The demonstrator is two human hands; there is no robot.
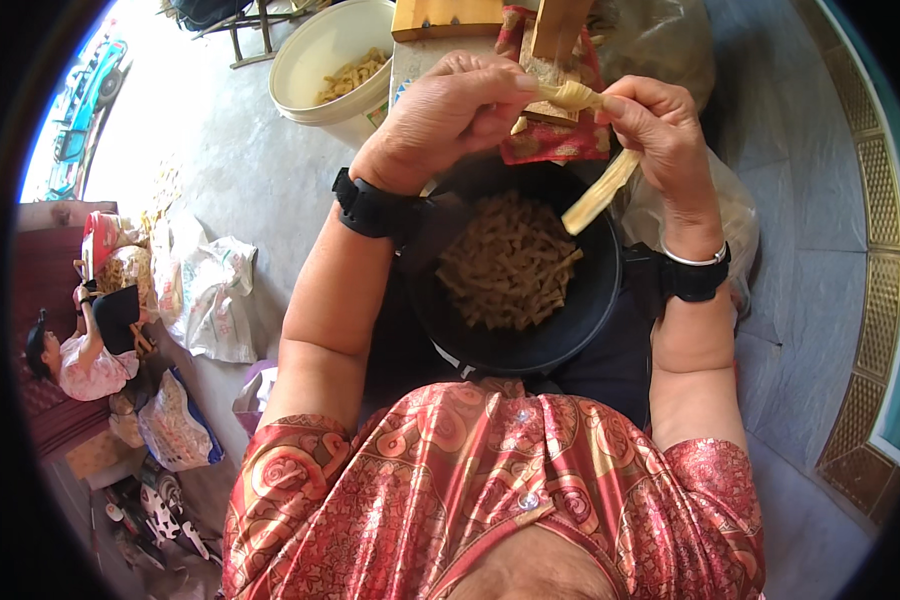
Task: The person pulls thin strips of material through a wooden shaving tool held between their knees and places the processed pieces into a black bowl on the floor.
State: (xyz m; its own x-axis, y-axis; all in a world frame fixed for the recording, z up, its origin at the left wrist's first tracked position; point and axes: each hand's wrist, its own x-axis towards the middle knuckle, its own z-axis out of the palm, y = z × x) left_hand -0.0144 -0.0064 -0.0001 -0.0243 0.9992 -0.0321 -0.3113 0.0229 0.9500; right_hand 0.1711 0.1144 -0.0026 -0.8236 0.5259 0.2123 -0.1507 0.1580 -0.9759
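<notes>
1. Grip: left hand point(460, 108) has thumb and fingers pinched on the strip point(602, 192) at 9 o'clock of its knot point(573, 96). Right hand point(665, 130) pinched on it at 3 o'clock. Both clamped, none apart.
2. Strip: between the hands, above the tub in frame; loose tail hangs to 6 o'clock, ending over the tub's opening as seen. Height can't tell.
3. Risk: strip could tear at the knot if both hands pull too hard; looks thin and fibrous.
4. Risk: knot could slip loose if one pinch relaxes early. Tail could snag on the right fingers, since it hangs free there.
5. Strip texture: pale yellow, flat, ribbed lengthwise; knot bunched and creased.
6. Cloth point(555, 145), just behind the hands: red, patterned fabric. Post point(560, 28) at 12 o'clock: plain wood, squared.
7. Tub point(582, 325), 6 to 7 o'clock: round, black, smooth; pieces point(510, 265) inside short, brownish, heaped.
8. Bag point(735, 215), 4 o'clock: clear, crinkled plastic.
9. Bucket point(300, 78), 9 o'clock: white, round, pale yellow bits point(355, 75) inside.
</notes>
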